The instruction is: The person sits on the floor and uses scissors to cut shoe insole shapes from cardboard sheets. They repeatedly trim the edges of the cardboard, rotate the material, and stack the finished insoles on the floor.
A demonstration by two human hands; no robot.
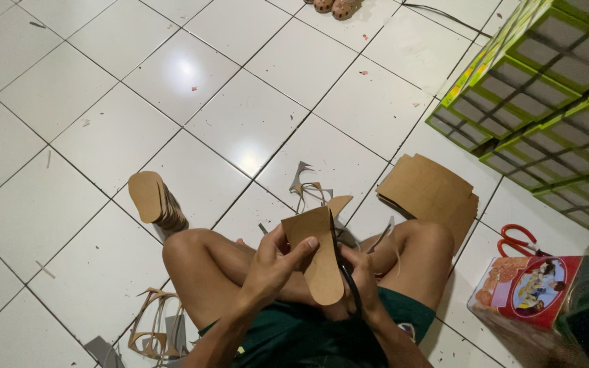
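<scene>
Our left hand (pixel 275 262) pinches a brown sole-shaped cardboard cutout (pixel 316 253); our right hand (pixel 361 276), just beside it, grips black scissors (pixel 344 262) cutting its edge.

light: dim, overhead | glare: bright patches on white floor tiles (pixel 185 68) | blur: soft at right edge

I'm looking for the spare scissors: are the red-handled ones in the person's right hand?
No. The red-handled scissors lie on the floor beside the printed box, while the right hand works dark-handled scissors through the cardboard piece.
</scene>
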